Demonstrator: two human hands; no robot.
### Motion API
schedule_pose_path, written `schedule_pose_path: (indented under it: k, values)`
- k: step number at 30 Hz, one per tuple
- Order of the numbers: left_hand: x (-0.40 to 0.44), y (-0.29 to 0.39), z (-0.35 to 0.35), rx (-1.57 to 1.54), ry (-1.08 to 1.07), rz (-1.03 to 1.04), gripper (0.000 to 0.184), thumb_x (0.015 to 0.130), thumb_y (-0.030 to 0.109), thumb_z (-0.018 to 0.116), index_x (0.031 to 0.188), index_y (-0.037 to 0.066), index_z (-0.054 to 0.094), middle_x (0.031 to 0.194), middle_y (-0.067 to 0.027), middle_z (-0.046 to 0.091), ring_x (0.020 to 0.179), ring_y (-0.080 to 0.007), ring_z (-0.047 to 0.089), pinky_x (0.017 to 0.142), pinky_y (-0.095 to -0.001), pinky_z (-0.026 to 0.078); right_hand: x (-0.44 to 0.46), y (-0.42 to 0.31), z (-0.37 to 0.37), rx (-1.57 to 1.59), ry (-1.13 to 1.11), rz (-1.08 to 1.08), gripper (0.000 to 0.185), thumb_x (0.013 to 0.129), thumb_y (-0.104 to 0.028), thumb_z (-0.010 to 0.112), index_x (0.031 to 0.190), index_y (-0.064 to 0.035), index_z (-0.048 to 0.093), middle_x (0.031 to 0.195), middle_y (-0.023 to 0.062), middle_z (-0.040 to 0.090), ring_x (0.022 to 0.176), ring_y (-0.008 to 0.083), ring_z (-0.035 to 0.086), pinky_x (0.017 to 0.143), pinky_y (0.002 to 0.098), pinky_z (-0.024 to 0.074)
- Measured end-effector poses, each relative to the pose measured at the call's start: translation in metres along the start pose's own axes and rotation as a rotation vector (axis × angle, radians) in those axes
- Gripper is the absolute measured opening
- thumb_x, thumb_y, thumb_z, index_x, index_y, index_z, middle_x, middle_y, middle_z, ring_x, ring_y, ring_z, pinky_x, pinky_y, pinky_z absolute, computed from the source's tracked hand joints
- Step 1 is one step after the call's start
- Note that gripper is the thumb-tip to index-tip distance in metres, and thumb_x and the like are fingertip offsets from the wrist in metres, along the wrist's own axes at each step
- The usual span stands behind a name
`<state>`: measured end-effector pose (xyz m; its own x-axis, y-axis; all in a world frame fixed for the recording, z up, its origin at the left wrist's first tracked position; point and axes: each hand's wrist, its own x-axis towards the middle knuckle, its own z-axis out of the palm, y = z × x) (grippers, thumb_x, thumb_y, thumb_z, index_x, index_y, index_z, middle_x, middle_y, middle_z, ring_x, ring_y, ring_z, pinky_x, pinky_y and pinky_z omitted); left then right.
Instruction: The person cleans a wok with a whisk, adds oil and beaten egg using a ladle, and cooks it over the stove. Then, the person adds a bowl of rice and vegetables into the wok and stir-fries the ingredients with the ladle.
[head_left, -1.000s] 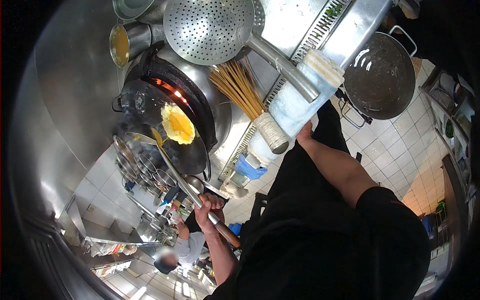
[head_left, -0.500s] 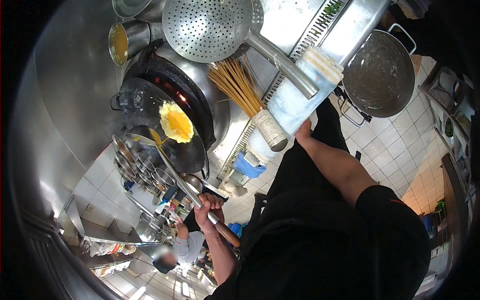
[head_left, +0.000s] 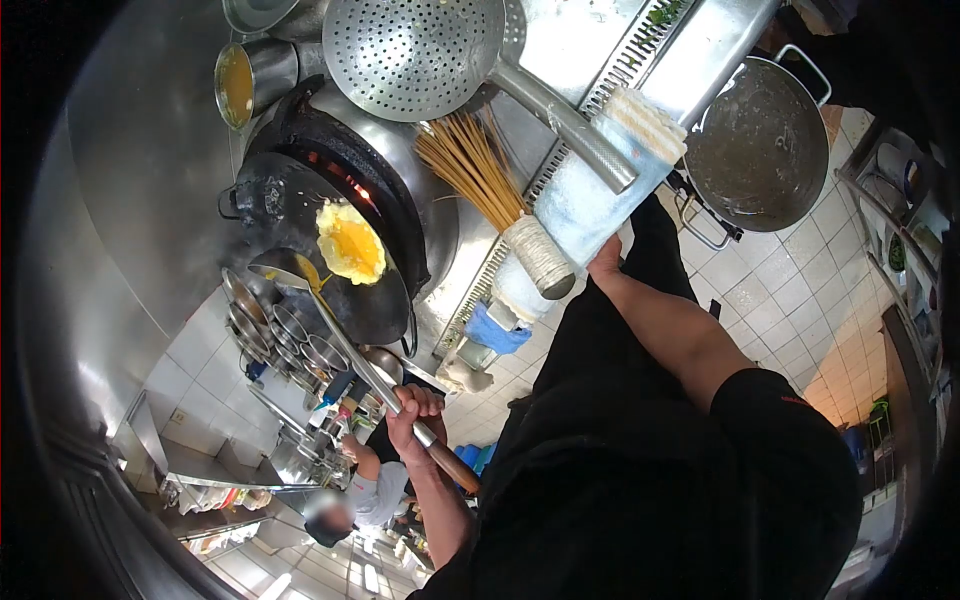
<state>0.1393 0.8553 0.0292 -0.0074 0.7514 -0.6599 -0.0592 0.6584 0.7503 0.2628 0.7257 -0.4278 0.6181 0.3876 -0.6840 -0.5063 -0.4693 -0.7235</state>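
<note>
My left hand (head_left: 416, 420) is closed round the long handle of a ladle (head_left: 362, 362), near its wooden grip. The ladle's bowl (head_left: 283, 265) hangs over the near side of a dark wok (head_left: 372, 308), with yellow egg on its rim. A yellow egg (head_left: 351, 243) with paler, ruffled edges lies in the wok. Red flame glows at the burner beside it. At the counter's edge, my right hand (head_left: 606, 258) is against a folded blue-white towel (head_left: 590, 190); its fingers are hidden. A bamboo wok brush (head_left: 538, 255) lies across the towel.
A large perforated strainer (head_left: 415, 55) rests above the wok, its handle over the towel. Beaten egg fills a metal container (head_left: 237, 85). A big two-handled pot (head_left: 757, 145) stands at right. Several metal containers (head_left: 290, 325) sit beyond the wok; a co-worker (head_left: 378, 492) is farther off.
The co-worker's arm in the background has shifted slightly. My hands, the ladle and the egg stay practically where they were.
</note>
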Motion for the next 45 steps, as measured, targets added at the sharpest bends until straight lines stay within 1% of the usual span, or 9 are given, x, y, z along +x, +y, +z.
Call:
schedule_pose_path:
  k: [7, 10, 15, 22, 25, 37, 39, 43, 45]
  values:
    - [0.001, 0.0, -0.002, 0.014, 0.002, 0.01, 0.024, 0.081, 0.013, 0.067, 0.08, 0.01, 0.044, 0.069, -0.0019, 0.044, 0.065, -0.015, 0.047, 0.066, -0.0305, 0.04, -0.006, -0.023, -0.004, -0.146, -0.029, -0.052, 0.041, 0.076, -0.029, 0.074, 0.106, -0.003, 0.065, 0.098, 0.021, 0.069, 0.1, 0.0358, 0.065, 0.081, 0.0418, 0.0502]
    - [0.001, 0.0, -0.003, 0.013, 0.007, 0.006, 0.023, 0.081, 0.013, 0.067, 0.08, 0.01, 0.044, 0.069, -0.0019, 0.044, 0.065, -0.0148, 0.047, 0.067, -0.0304, 0.04, -0.003, -0.009, 0.001, 0.021, -0.019, -0.068, 0.039, 0.076, -0.029, 0.073, 0.105, -0.0028, 0.065, 0.097, 0.0202, 0.069, 0.098, 0.0354, 0.065, 0.08, 0.0418, 0.0503]
    - [0.002, -0.001, -0.004, 0.01, 0.008, 0.007, 0.023, 0.081, 0.013, 0.067, 0.08, 0.01, 0.044, 0.07, -0.0018, 0.044, 0.066, -0.0147, 0.047, 0.067, -0.0305, 0.039, 0.005, 0.023, 0.005, 0.029, 0.017, -0.024, 0.037, 0.077, -0.027, 0.073, 0.103, -0.0024, 0.065, 0.096, 0.0191, 0.069, 0.097, 0.0341, 0.066, 0.08, 0.0406, 0.0502]
    - [0.001, -0.002, -0.005, 0.003, 0.001, 0.007, 0.023, 0.081, 0.014, 0.067, 0.08, 0.01, 0.045, 0.069, -0.0015, 0.045, 0.065, -0.015, 0.048, 0.068, -0.0311, 0.041, -0.003, 0.002, 0.001, 0.084, -0.009, -0.055, 0.034, 0.078, -0.023, 0.072, 0.102, -0.0012, 0.064, 0.096, 0.0189, 0.069, 0.097, 0.0324, 0.066, 0.08, 0.0385, 0.0501]
    - [0.001, -0.003, -0.005, 0.005, -0.001, 0.008, 0.023, 0.081, 0.014, 0.068, 0.08, 0.01, 0.045, 0.069, -0.0015, 0.045, 0.065, -0.0151, 0.048, 0.068, -0.0313, 0.041, 0.001, 0.009, 0.003, 0.235, -0.015, -0.002, 0.034, 0.077, -0.023, 0.073, 0.101, -0.0009, 0.064, 0.095, 0.0185, 0.07, 0.095, 0.0313, 0.067, 0.079, 0.0383, 0.0502]
    - [0.0, -0.004, -0.01, 0.019, -0.011, 0.018, 0.023, 0.083, 0.014, 0.065, 0.081, 0.01, 0.043, 0.07, -0.002, 0.044, 0.066, -0.0154, 0.048, 0.067, -0.0314, 0.041, -0.002, -0.003, 0.001, 0.109, -0.005, -0.03, 0.038, 0.076, -0.023, 0.074, 0.106, -0.0019, 0.063, 0.098, 0.0169, 0.07, 0.097, 0.0291, 0.066, 0.08, 0.0373, 0.0504]
    - [0.0, -0.005, -0.011, 0.014, -0.01, 0.02, 0.023, 0.083, 0.014, 0.065, 0.081, 0.01, 0.043, 0.07, -0.0021, 0.044, 0.066, -0.0154, 0.047, 0.067, -0.0314, 0.041, -0.008, -0.029, -0.006, -0.093, -0.045, -0.107, 0.042, 0.077, -0.024, 0.075, 0.11, -0.0026, 0.06, 0.103, 0.0174, 0.068, 0.1, 0.029, 0.065, 0.082, 0.0374, 0.0501]
    - [0.0, -0.005, -0.01, 0.003, -0.019, 0.022, 0.023, 0.083, 0.014, 0.065, 0.08, 0.01, 0.043, 0.069, -0.002, 0.044, 0.066, -0.0154, 0.047, 0.067, -0.0311, 0.04, -0.008, -0.028, -0.004, -0.073, -0.058, -0.034, 0.045, 0.076, -0.025, 0.075, 0.113, -0.0029, 0.059, 0.106, 0.0179, 0.068, 0.102, 0.0306, 0.065, 0.084, 0.0378, 0.0498]
    - [0.0, -0.006, -0.009, 0.0, -0.015, 0.024, 0.023, 0.082, 0.014, 0.065, 0.08, 0.01, 0.043, 0.069, -0.002, 0.044, 0.065, -0.0154, 0.047, 0.067, -0.0311, 0.04, -0.005, -0.017, 0.0, 0.033, -0.031, -0.02, 0.045, 0.076, -0.025, 0.075, 0.112, -0.0029, 0.059, 0.105, 0.0173, 0.068, 0.101, 0.0307, 0.065, 0.084, 0.0376, 0.0498]
